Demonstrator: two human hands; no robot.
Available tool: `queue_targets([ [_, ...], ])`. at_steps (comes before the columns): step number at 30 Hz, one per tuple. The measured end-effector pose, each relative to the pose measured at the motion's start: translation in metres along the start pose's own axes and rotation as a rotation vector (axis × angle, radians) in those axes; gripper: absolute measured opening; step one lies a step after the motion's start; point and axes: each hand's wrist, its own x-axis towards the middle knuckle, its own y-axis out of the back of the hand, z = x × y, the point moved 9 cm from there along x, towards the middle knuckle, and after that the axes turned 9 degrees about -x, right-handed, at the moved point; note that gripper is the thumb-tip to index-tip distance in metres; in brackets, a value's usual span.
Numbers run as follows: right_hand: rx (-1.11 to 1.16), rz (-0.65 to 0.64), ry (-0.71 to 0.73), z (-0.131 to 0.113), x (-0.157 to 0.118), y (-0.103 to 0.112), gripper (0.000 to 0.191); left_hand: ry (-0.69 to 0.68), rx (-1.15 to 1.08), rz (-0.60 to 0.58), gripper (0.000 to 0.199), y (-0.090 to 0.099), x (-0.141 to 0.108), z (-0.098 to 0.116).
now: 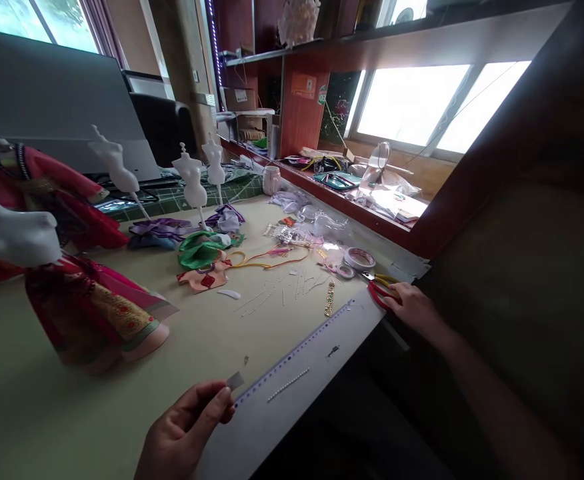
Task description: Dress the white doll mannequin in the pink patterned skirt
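Observation:
My left hand [187, 427], at the near edge of the table, pinches a small flat greyish piece [235, 381] between thumb and forefinger. What it is made of I cannot tell. At the table's right corner my right hand [415, 308] has its fingers closed around the handles of pliers [379, 293], one red and one yellow. Their metal jaws point left toward rolls of tape [359, 258]. Between my hands lie a long ruler-like strip [292, 355], a short string of white beads [288, 385] and a small dark metal piece [333, 351]. A gold beaded strip [329, 299] rests beyond the ruler strip.
White mini mannequins [191, 177] stand at the back left, beside a doll's red-and-gold skirt [102, 307]. Green cloth [199, 250], loose bead strings [267, 293] and clear plastic bags [322, 223] lie mid-table. A red wooden shelf frame [342, 200] borders the right.

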Motion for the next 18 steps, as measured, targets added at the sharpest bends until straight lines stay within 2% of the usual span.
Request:
queue_targets([
  [2,-0.037,-0.065,0.001,0.017,0.01,-0.012,0.03,0.025,-0.049,0.013,0.041,-0.005,0.0,-0.004],
  [6,-0.065,-0.149,0.014,0.025,0.023,-0.024,0.034,0.085,-0.109,0.0,0.038,-0.015,-0.001,-0.012],
  [10,-0.062,-0.22,-0.008,0.032,0.023,-0.02,0.038,0.081,-0.109,-0.016,0.035,-0.018,-0.001,-0.012],
  [14,-0.06,-0.219,-0.099,0.056,0.003,-0.009,0.037,0.081,-0.113,-0.009,0.035,-0.015,0.001,-0.012],
  [16,0.119,-0.227,-0.169,0.071,-0.011,-0.005,0.035,0.082,-0.107,-0.006,0.036,-0.014,0.003,-0.014],
  [18,0.411,-0.301,-0.213,0.077,-0.026,-0.006,0.033,0.089,-0.104,-0.009,0.036,-0.014,0.004,-0.016],
])
